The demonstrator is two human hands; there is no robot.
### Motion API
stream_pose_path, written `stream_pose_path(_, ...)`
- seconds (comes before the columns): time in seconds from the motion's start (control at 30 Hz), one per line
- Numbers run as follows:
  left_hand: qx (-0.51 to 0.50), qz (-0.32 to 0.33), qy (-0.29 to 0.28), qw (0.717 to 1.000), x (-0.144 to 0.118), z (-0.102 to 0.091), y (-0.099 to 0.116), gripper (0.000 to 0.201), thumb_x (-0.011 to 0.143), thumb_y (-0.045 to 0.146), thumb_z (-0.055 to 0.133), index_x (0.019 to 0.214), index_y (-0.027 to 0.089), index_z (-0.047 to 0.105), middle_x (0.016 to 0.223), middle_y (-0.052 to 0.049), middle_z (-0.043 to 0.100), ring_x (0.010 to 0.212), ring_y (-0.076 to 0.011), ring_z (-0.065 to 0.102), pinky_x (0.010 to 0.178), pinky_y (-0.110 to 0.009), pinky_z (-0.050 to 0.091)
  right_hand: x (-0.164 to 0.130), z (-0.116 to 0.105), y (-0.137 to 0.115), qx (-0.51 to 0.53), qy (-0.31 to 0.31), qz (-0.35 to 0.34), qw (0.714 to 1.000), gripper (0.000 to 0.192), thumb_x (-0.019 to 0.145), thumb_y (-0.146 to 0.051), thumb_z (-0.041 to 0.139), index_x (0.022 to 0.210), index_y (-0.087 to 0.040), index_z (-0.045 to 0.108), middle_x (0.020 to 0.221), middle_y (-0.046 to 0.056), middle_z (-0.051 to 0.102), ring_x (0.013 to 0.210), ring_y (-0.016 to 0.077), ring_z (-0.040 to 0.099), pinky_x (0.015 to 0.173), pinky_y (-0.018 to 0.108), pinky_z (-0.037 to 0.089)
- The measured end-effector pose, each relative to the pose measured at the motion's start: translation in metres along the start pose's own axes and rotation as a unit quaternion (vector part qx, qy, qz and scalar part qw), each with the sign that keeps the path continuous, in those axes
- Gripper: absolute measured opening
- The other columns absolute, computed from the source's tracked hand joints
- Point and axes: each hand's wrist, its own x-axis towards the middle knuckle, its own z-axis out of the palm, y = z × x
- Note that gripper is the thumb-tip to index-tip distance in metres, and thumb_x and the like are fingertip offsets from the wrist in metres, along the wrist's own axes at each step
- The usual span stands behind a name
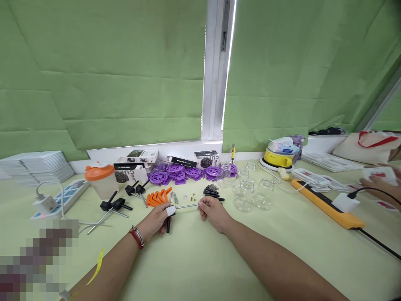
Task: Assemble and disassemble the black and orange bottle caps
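Bare forearms [269, 251] come in from the near edge, with a red band [134, 239] at the left wrist and a yellow strip [96, 267] by the left forearm. "CUP HOLDER" reads on the right-hand box [206, 161] at the back, while a left-hand box [133, 173] shows large letters cut short; the white print on the black box [182, 162] is too small to read surely. Pale yellow-green, the surface [188, 263] runs back to a wall of creased green sheeting [125, 83], split by a white frame [213, 71]. Over the middle of it is the rod [188, 206], level and crosswise between the hands: the left hand [158, 219], its thumb wrapped in white, has its grip closed around the black handle [168, 224], and the right hand [214, 212] has a narrow grip, pinching the rod's other end. Just beyond the hands lie orange hooks [159, 196], screws [173, 197], brass bits [192, 197] and black tubes [214, 193], with purple parts [173, 173] heaped behind. Clear jars [243, 200] crowd the right hand's far side; black-knobbed rods [117, 205] and an orange-lidded cup [100, 179] stand left. Far right, past an orange power strip [326, 205], another person's hand [376, 186] holds a white packet [380, 174].
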Motion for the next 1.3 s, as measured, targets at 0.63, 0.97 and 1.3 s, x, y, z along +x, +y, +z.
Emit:
stream_pose_path(0.63, 0.003, -0.007, -0.004, 1.0, -0.003, 0.0, 0.003, 0.04, 0.075, 0.059, 0.052, 0.075, 0.02, 0.045, 0.05, 0.007, 0.047, 0.033, -0.0082, 0.039, 0.029, -0.019, 0.034, -0.004, 0.005, -0.009, -0.041, 0.009, 0.033, 0.999, 0.03, 0.077, -0.044, 0.06, 0.067, -0.018, 0.05, 0.059, -0.002, 0.053, 0.045, 0.0075, 0.044, 0.043, 0.022, 0.038)
stream_pose_path(0.97, 0.001, 0.002, -0.007, 1.0, -0.003, 0.0, 0.001, 0.038, 0.077, 0.057, 0.051, 0.074, 0.02, 0.045, 0.049, 0.007, 0.046, 0.033, -0.008, 0.039, 0.029, -0.018, 0.033, -0.003, 0.007, -0.007, -0.059, 0.005, 0.028, 0.998, 0.036, 0.079, -0.049, 0.056, 0.063, -0.018, 0.05, 0.056, -0.002, 0.052, 0.045, 0.0077, 0.042, 0.041, 0.022, 0.036)
stream_pose_path(1.3, -0.002, -0.006, -0.012, 1.0, -0.004, 0.001, 0.004, 0.039, 0.076, 0.058, 0.051, 0.074, 0.02, 0.045, 0.049, 0.007, 0.048, 0.033, -0.0078, 0.038, 0.028, -0.018, 0.031, -0.002, 0.005, -0.003, -0.078, -0.011, 0.023, 0.997, 0.045, 0.083, -0.057, 0.048, 0.062, -0.017, 0.052, 0.052, -0.002, 0.048, 0.043, 0.0083, 0.041, 0.04, 0.022, 0.035)
